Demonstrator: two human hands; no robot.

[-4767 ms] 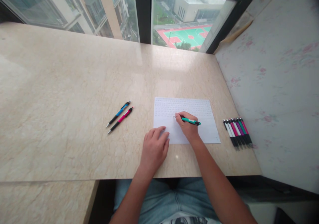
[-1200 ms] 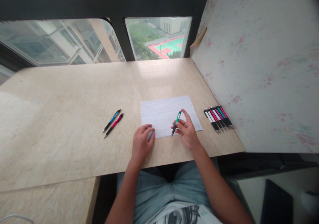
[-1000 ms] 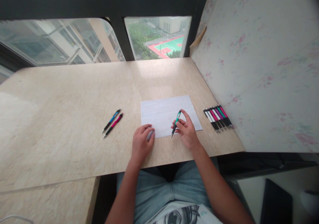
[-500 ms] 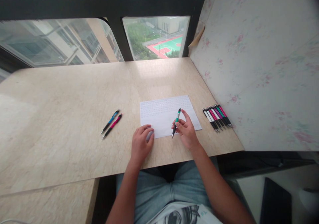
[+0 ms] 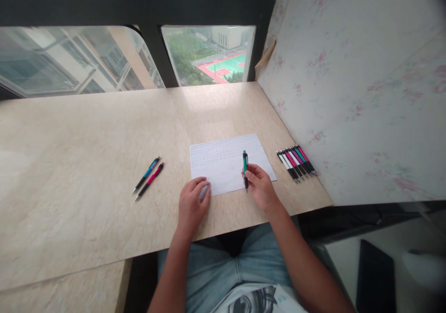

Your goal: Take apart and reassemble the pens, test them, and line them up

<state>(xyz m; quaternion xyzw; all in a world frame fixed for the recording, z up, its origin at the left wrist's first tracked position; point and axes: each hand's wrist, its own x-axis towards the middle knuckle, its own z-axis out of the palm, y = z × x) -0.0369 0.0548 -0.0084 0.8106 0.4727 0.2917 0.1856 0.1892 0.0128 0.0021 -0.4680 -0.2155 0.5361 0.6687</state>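
My right hand grips a green and black pen over the right part of a white sheet of paper. The pen stands nearly upright, its tip pointing down toward me. Rows of handwriting cover the sheet's upper half; the lower half is blank. My left hand rests at the sheet's lower left corner, fingers slightly curled and apart, with nothing held in it.
Left of the paper lie a blue pen and a pink pen, side by side. Several pens in white, pink, purple and green form a row by the flowered wall. A window is behind the stone-look table.
The pen in my right hand has turned from a slant to nearly upright, and the raised index finger has folded down. The whole view has shifted slightly; my left hand stays on the paper.
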